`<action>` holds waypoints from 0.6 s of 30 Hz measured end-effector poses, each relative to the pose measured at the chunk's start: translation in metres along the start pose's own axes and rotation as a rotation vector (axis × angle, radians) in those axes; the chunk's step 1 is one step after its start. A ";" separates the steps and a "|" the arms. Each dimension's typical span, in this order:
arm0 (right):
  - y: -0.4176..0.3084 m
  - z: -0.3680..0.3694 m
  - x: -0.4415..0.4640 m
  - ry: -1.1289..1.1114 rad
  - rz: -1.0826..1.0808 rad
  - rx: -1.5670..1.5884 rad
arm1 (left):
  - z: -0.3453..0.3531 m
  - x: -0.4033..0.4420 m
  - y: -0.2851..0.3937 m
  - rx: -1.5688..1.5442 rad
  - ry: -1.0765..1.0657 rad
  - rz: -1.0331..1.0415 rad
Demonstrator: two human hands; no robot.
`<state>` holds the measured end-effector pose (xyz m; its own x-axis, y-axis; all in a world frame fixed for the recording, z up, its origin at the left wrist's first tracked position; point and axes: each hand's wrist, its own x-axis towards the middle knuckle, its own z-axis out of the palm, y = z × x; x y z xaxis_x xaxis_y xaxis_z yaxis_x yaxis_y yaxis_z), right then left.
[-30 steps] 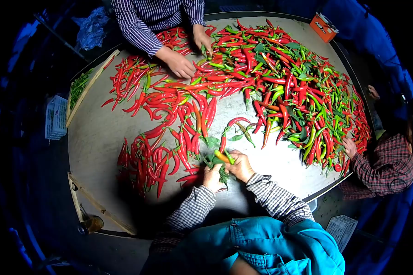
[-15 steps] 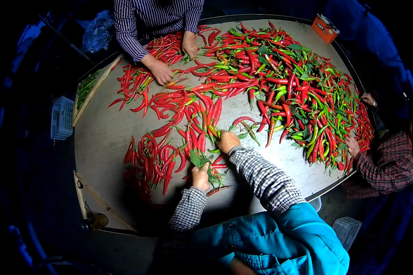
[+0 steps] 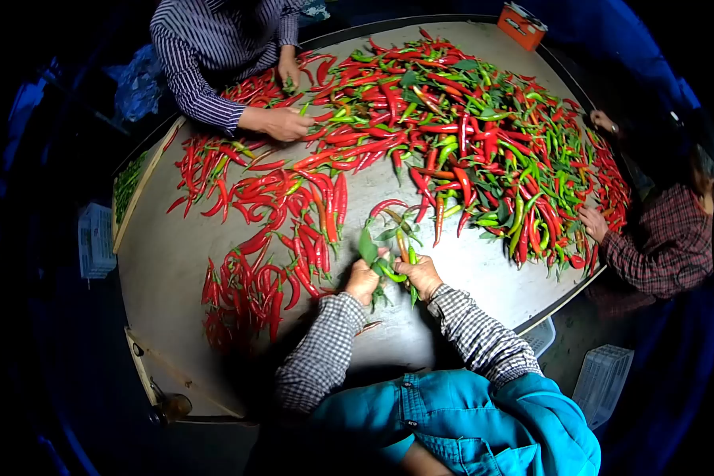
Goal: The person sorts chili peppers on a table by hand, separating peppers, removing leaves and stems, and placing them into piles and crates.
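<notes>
My left hand is closed around some green chili leaves, with thin leafy bits hanging below the fingers. Close beside it, my right hand grips a few green and orange chili peppers. Both hands are above the pale tabletop, almost touching. Left of them lies a group of mostly red chili peppers. Beyond, a large heap of mixed red and green chili peppers with leaves covers the far and right parts of the table. A single red chili pepper lies just past my hands.
Across the table, a person in a striped shirt handles chilies; a person in a plaid shirt works at right. An orange box sits at the far edge. Plastic baskets stand off the table. A wooden strip borders the left.
My right hand has drawn back from the chilies and now holds several beside my left hand. My left hand has lifted its leaves. The view has shifted; the striped-shirt person's hands have moved.
</notes>
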<state>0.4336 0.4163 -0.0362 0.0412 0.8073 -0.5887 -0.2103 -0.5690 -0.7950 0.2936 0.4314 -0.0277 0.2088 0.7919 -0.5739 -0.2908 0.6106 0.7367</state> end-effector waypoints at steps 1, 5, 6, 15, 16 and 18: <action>-0.002 -0.002 -0.004 -0.026 -0.059 0.004 | 0.009 0.011 -0.012 -0.039 -0.044 0.035; -0.013 -0.038 -0.014 -0.078 0.078 0.116 | 0.013 0.050 -0.039 0.108 0.222 0.181; -0.017 -0.045 -0.019 -0.038 0.050 0.081 | 0.021 0.047 -0.025 0.145 0.262 0.240; -0.017 -0.077 -0.026 0.040 -0.051 -0.004 | 0.038 0.071 0.002 1.382 0.183 0.177; -0.018 -0.076 -0.028 0.019 -0.036 0.025 | 0.032 0.078 -0.005 1.376 0.070 0.186; -0.022 -0.075 -0.033 -0.007 -0.038 0.070 | 0.013 0.084 -0.028 1.120 -0.150 0.209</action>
<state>0.5100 0.3909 -0.0100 0.0432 0.8292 -0.5573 -0.2769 -0.5260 -0.8041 0.3316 0.4808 -0.0914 0.3854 0.8268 -0.4098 0.6450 0.0762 0.7604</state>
